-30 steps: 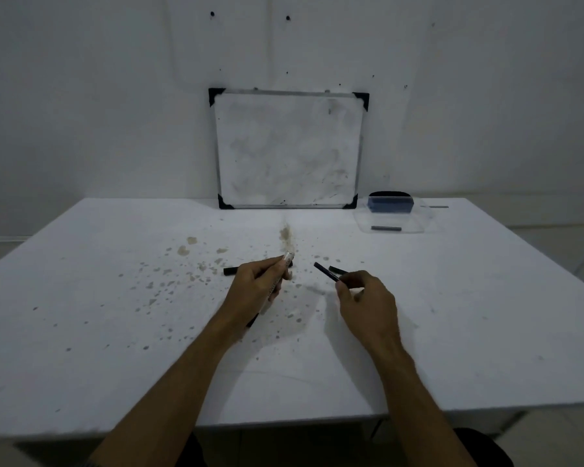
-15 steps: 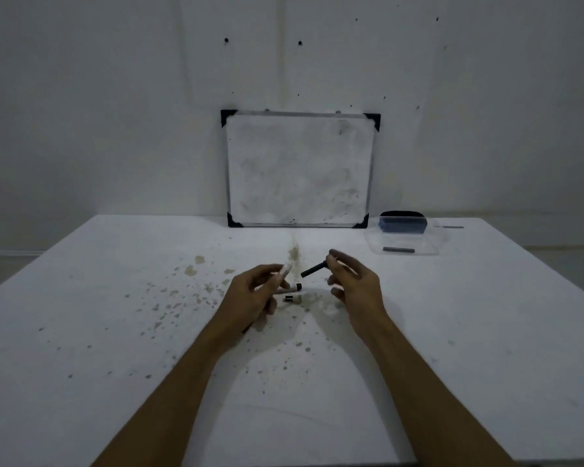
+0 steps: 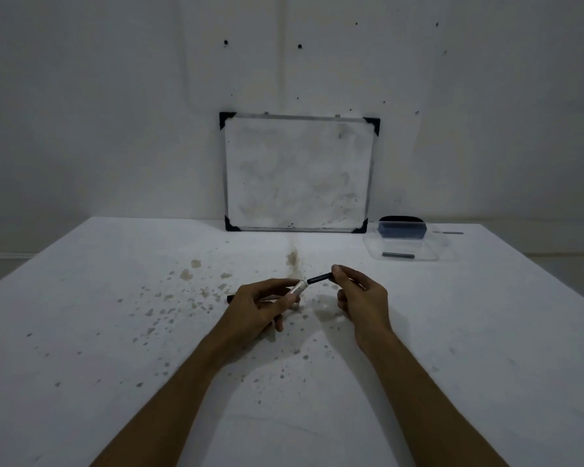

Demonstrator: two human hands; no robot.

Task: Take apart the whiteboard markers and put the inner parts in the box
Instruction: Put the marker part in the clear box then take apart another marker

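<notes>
My left hand [image 3: 260,306] grips a pale marker barrel [image 3: 298,287], its open end pointing up and to the right. My right hand [image 3: 359,296] pinches a thin black inner part [image 3: 319,278] between thumb and fingers, its free end a short gap from the barrel's mouth. A dark marker piece [image 3: 230,298] pokes out on the table just left of my left hand. The clear plastic box [image 3: 432,252] stands at the back right and has one dark inner rod [image 3: 398,255] lying in it.
A small whiteboard [image 3: 299,173] leans against the wall at the table's far edge. A dark blue eraser [image 3: 402,228] sits in the far part of the box. The white table [image 3: 115,332] carries brown stains around my hands.
My right hand has lifted the black inner part and brought it left, up to the barrel's open end. My left hand has tilted the barrel toward it. The view has shifted downward slightly.
</notes>
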